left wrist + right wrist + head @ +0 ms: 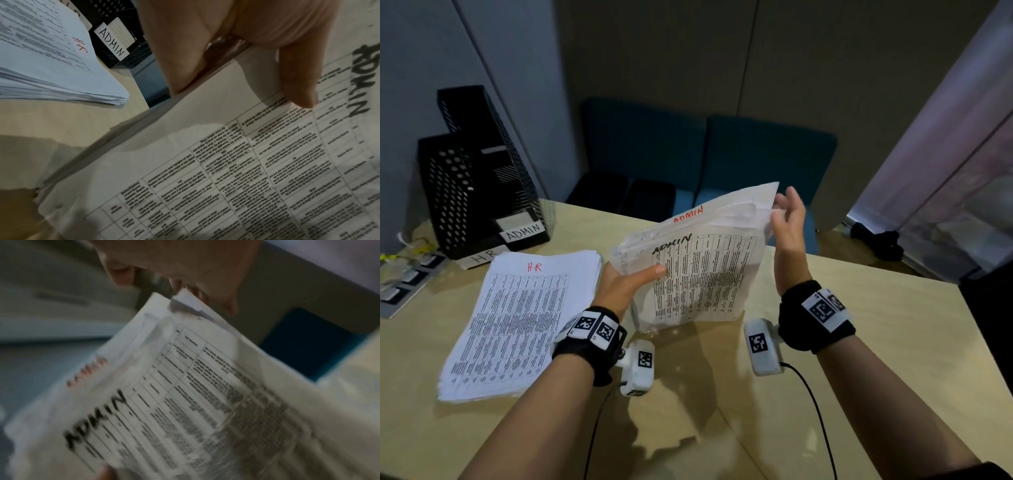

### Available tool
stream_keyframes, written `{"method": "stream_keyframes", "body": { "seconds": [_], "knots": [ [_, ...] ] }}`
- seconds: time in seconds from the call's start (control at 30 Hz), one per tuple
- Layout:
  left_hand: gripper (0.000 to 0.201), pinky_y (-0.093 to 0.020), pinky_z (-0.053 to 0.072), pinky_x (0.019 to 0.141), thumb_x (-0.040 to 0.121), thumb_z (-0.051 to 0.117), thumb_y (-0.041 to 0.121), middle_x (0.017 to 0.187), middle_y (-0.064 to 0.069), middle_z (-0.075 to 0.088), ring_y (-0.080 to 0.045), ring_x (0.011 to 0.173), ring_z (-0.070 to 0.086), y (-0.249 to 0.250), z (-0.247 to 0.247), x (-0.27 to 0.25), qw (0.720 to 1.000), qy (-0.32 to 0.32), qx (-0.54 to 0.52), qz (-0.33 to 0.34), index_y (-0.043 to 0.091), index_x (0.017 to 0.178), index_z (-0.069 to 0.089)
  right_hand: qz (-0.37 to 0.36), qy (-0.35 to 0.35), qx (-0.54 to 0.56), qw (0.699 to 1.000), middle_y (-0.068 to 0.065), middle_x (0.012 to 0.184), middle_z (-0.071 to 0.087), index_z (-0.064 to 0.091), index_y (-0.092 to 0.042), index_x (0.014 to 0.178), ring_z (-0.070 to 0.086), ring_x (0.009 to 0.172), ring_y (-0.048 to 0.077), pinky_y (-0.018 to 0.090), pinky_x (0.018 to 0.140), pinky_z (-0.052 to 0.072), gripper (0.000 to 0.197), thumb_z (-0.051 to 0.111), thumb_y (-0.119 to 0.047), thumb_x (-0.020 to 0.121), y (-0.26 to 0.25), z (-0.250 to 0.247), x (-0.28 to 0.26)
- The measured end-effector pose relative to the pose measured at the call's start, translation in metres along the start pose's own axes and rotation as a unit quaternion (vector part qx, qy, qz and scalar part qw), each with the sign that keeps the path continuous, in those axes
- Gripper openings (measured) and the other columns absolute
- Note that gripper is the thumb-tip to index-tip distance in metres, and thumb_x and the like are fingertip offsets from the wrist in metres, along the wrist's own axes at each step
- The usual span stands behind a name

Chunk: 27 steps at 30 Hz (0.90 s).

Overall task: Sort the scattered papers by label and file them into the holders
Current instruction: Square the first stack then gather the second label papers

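Note:
A stack of papers labelled ADMIN [698, 274] stands tilted on its lower edge on the wooden table [859, 342]. My left hand [633, 279] grips its left edge, thumb [296, 84] on the front sheet [226, 162]. My right hand [787, 219] is at the stack's upper right corner [185, 305], fingers [226, 301] loosely straight against the sheet edges. An HR stack [524, 318] lies flat to the left, also seen as the HR stack [51, 56] in the left wrist view. Two black mesh holders stand at the back left: the ADMIN holder [493, 164] and the HR holder [445, 195].
A socket strip [404, 281] lies at the table's left edge beside the holders. Blue seat cushions [756, 154] sit beyond the far edge. A glass partition [945, 171] is at the right. Wrist camera cables [815, 411] trail over the near table.

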State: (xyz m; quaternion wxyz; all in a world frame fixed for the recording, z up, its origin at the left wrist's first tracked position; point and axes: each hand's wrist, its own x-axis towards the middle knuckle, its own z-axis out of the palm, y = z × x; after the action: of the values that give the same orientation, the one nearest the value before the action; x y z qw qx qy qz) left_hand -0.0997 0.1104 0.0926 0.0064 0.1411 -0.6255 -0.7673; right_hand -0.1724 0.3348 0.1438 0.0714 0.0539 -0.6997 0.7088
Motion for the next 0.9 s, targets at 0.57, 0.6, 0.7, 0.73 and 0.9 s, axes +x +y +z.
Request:
{"method": "stream_keyframes", "body": {
  "seconds": [0.57,0.6,0.7,0.73,0.9],
  "knots": [
    [0.046,-0.043,0.051,0.092,0.078,0.074,0.009,0.112,-0.01,0.073,-0.025,0.106,0.069,-0.003,-0.002,0.005,0.999,-0.018,-0.009,0.036,0.011,0.122,0.062,-0.312,-0.231,-0.614,0.687,0.002,0.145,0.044,0.03,-0.019,0.149,0.033,0.14,0.027,0.06,0.115,0.006,0.089,0.055,-0.019,0.064,-0.018,0.038,-0.012],
    [0.044,-0.043,0.049,0.094,0.077,0.075,0.01,0.112,-0.009,0.073,-0.025,0.107,0.068,-0.003,-0.002,0.005,0.999,-0.022,-0.007,0.042,0.011,0.12,0.064,-0.323,-0.218,-0.614,0.687,0.001,0.141,0.047,0.032,-0.018,0.147,0.037,0.138,0.026,0.058,0.115,0.007,0.089,0.057,-0.015,0.062,-0.02,0.041,-0.011],
    [0.041,-0.038,0.052,0.092,0.076,0.075,0.008,0.11,-0.012,0.073,-0.025,0.106,0.069,-0.002,-0.001,0.004,0.998,-0.036,0.01,0.056,0.009,0.116,0.066,-0.273,-0.256,-0.632,0.678,-0.004,0.128,0.055,0.033,-0.021,0.142,0.049,0.124,0.022,0.048,0.111,0.021,0.075,0.056,-0.008,0.072,-0.029,0.053,-0.006],
    [0.042,-0.035,0.054,0.09,0.075,0.076,0.007,0.109,-0.013,0.073,-0.026,0.105,0.069,-0.004,-0.002,0.006,0.997,-0.039,0.016,0.059,0.007,0.116,0.066,-0.238,-0.286,-0.647,0.665,-0.005,0.12,0.059,0.037,-0.023,0.137,0.054,0.114,0.022,0.043,0.103,0.029,0.064,0.054,-0.008,0.078,-0.033,0.057,-0.003],
    [0.033,-0.037,0.058,0.082,0.077,0.077,0.011,0.092,-0.008,0.075,-0.026,0.088,0.071,-0.013,-0.015,0.028,0.989,-0.027,0.144,0.01,0.003,0.108,0.068,-0.216,-0.252,-0.646,0.687,0.003,0.101,0.066,0.061,-0.021,0.096,0.059,0.1,0.028,0.032,0.075,0.033,0.014,0.052,-0.015,0.087,-0.046,0.046,0.017]
  ]
}}
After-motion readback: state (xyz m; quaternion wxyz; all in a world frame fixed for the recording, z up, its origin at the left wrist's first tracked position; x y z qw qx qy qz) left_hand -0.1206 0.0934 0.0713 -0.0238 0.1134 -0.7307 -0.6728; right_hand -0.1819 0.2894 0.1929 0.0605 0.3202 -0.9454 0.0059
